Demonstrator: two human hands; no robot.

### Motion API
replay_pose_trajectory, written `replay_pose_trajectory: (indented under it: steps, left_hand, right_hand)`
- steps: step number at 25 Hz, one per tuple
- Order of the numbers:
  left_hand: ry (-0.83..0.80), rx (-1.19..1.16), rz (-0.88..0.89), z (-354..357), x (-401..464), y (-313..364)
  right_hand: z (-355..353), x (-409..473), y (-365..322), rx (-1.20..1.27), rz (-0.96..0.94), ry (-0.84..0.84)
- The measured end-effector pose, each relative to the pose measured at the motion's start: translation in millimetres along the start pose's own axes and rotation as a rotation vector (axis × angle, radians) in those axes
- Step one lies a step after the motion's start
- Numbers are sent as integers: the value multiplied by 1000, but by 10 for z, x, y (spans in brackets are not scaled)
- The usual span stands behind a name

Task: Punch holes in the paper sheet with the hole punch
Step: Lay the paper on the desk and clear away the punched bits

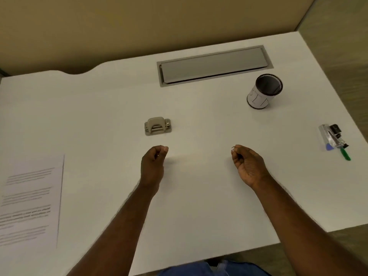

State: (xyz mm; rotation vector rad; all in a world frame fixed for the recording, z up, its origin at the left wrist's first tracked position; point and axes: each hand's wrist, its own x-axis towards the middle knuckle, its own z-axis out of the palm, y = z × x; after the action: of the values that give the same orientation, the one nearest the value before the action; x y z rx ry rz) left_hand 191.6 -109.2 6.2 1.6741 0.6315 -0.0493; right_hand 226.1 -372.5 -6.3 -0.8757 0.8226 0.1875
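Observation:
A beige hole punch (158, 125) stands on the white desk (99, 108), just beyond my left hand. My left hand (153, 164) and my right hand (249, 164) are level with each other, each with thumb and fingers pinched together. A small white corner shows at my right fingertips. Both hands seem to hold the top corners of a blank white paper sheet (199, 176), which hardly shows against the desk. A faint shadow runs between the hands.
A printed page (29, 200) lies at the left edge. A mesh pen cup (264, 91) stands at the back right, before a grey cable hatch (214, 64). A clear pack with a green-handled tool (334, 139) lies at the far right.

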Motion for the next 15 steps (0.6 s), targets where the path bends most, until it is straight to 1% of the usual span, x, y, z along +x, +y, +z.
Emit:
replay_pose_trajectory:
  steps: [4, 7, 9, 12, 13, 15]
  left_hand:
    - [-241, 45, 129, 1001, 154, 530]
    - [-343, 93, 300, 1770, 434, 1031]
    - [-369, 110, 354, 2225, 656, 1327]
    - [-414, 155, 354, 2788, 993, 1645]
    - [-428, 175, 344, 2925, 1093, 1703]
    - [-456, 241, 317, 3119, 1255, 1762]
  right_hand:
    - [106, 379, -794, 65, -136, 19]
    - [248, 752, -1455, -14, -334, 34]
    - [337, 979, -1768, -221, -488, 59]
    - [445, 1262, -2057, -756, -735, 147]
    - [463, 1331, -2118, -930, -803, 140]
    - [476, 1437, -2208, -1188, -871, 47]
